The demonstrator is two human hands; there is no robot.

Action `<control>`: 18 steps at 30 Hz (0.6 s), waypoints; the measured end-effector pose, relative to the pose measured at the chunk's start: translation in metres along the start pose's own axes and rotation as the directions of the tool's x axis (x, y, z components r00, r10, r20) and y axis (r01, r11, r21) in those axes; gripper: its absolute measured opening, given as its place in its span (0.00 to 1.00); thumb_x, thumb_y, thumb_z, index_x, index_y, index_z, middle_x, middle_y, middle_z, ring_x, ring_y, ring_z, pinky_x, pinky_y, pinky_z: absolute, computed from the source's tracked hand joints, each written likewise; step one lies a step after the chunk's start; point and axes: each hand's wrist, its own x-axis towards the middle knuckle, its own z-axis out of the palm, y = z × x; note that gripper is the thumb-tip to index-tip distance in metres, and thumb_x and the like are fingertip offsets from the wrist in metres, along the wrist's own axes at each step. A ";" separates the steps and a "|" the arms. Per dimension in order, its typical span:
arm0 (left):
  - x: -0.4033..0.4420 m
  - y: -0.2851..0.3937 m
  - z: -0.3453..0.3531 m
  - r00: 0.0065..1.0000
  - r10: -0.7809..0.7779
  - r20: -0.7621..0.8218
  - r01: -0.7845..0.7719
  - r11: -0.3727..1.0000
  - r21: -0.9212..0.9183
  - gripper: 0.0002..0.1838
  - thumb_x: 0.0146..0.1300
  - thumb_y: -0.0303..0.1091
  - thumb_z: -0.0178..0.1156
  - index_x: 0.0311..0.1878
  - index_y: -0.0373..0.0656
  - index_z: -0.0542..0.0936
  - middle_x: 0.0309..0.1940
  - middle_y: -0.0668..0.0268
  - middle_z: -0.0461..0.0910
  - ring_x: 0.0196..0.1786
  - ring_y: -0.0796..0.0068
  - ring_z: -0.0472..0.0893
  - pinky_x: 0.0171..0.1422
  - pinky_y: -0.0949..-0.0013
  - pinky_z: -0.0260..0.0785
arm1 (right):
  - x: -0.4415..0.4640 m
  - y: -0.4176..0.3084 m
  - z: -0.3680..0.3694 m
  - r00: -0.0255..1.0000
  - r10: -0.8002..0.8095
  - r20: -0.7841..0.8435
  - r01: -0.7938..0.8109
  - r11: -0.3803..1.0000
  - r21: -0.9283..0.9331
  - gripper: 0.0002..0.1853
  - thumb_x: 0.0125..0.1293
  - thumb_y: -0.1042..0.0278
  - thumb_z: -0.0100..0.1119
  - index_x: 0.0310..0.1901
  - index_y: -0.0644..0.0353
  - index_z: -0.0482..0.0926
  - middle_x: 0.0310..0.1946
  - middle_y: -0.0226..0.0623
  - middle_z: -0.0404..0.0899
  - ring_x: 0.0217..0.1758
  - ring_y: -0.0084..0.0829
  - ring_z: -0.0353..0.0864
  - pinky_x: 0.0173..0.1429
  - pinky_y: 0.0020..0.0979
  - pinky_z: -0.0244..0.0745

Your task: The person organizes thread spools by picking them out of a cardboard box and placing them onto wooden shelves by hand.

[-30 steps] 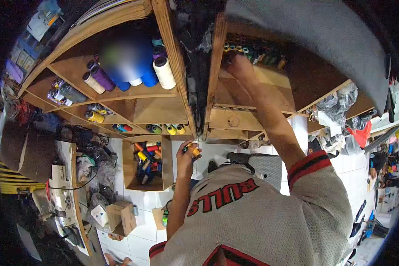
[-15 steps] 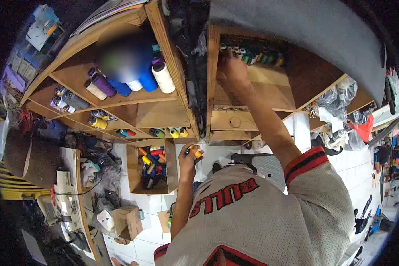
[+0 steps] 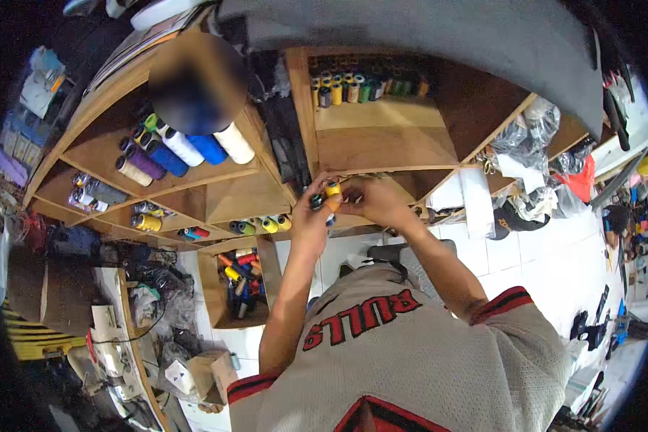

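Note:
My left hand [image 3: 309, 219] is closed around several small thread spools. A yellow thread spool [image 3: 333, 189] and an orange one [image 3: 333, 202] show at its fingers, with a dark green spool [image 3: 316, 201] beside them. Right up against these spools, my right hand [image 3: 376, 204] has its fingers bent in a pinch; something dark shows between them, too small to name. Both hands are in front of the lower edge of the right-hand shelf. In that shelf stands a row of small thread spools [image 3: 353, 92], yellow, green and dark.
A wooden shelf unit [image 3: 227, 193] on the left holds large thread cones [image 3: 167, 156] in blue, white and purple. Below it, a box [image 3: 207, 277] of mixed spools stands on the tiled floor. Plastic bags [image 3: 529, 137] hang at right, and a sewing machine [image 3: 108, 335] is at left.
My right hand has come out of the right shelf and down to my left hand. My left hand has risen with its spools. The camera view has shifted slightly.

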 end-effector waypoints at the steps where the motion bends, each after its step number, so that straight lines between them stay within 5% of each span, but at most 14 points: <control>1: 0.002 0.001 0.006 0.999 0.034 0.008 -0.035 0.999 0.032 0.23 0.59 0.22 0.56 0.59 0.34 0.66 0.49 0.61 0.73 0.46 0.70 0.77 0.48 0.67 0.75 | -0.005 -0.013 -0.015 0.998 0.053 0.032 -0.057 0.992 0.116 0.19 0.55 0.59 0.64 0.45 0.60 0.77 0.37 0.43 0.81 0.38 0.36 0.81 0.42 0.32 0.73; 4: 0.000 0.013 0.024 0.999 0.022 -0.029 -0.024 0.996 -0.084 0.20 0.59 0.22 0.56 0.56 0.35 0.68 0.46 0.59 0.75 0.45 0.67 0.78 0.45 0.61 0.77 | 0.016 0.053 -0.024 0.914 -0.038 -0.404 0.211 0.895 0.394 0.18 0.55 0.64 0.64 0.47 0.61 0.76 0.35 0.42 0.82 0.37 0.36 0.81 0.43 0.29 0.72; 6: -0.001 0.020 0.020 0.999 -0.032 -0.036 0.028 0.993 -0.111 0.19 0.60 0.22 0.55 0.54 0.35 0.69 0.44 0.57 0.76 0.44 0.65 0.79 0.44 0.58 0.78 | 0.040 0.084 -0.058 0.738 -0.018 -0.675 0.240 0.941 0.238 0.16 0.53 0.66 0.65 0.41 0.64 0.77 0.34 0.41 0.82 0.35 0.34 0.82 0.39 0.33 0.74; 8: -0.002 0.013 0.008 0.997 -0.060 -0.042 0.058 0.997 -0.053 0.16 0.59 0.26 0.57 0.51 0.36 0.70 0.38 0.58 0.77 0.35 0.67 0.79 0.36 0.63 0.76 | 0.059 0.091 -0.092 0.642 0.037 -0.766 -0.181 0.978 -0.104 0.18 0.54 0.64 0.62 0.45 0.65 0.74 0.32 0.49 0.80 0.37 0.40 0.81 0.41 0.32 0.74; 11: -0.007 0.004 -0.007 0.995 -0.091 -0.053 0.085 0.991 -0.099 0.16 0.59 0.34 0.57 0.49 0.39 0.71 0.33 0.60 0.76 0.29 0.71 0.76 0.30 0.70 0.71 | 0.099 0.114 -0.109 0.546 -0.062 -0.835 -0.311 0.911 -0.271 0.17 0.55 0.58 0.61 0.38 0.65 0.77 0.32 0.51 0.79 0.38 0.45 0.80 0.40 0.36 0.73; 14: -0.013 -0.008 -0.019 0.990 -0.118 -0.077 0.095 0.965 -0.246 0.17 0.58 0.32 0.55 0.50 0.39 0.70 0.34 0.60 0.76 0.33 0.69 0.77 0.36 0.67 0.73 | 0.141 0.203 -0.106 0.588 -0.066 -0.806 -0.186 0.959 -0.214 0.19 0.55 0.52 0.59 0.36 0.64 0.78 0.33 0.52 0.79 0.41 0.49 0.79 0.42 0.38 0.72; 18: -0.025 -0.010 -0.021 0.988 -0.113 -0.105 0.078 0.953 -0.294 0.20 0.58 0.28 0.48 0.55 0.35 0.65 0.39 0.53 0.76 0.40 0.62 0.78 0.45 0.59 0.75 | 0.168 0.208 -0.097 0.549 0.131 -0.826 -0.308 0.950 -0.055 0.21 0.56 0.53 0.57 0.37 0.67 0.77 0.33 0.54 0.79 0.43 0.50 0.78 0.45 0.38 0.71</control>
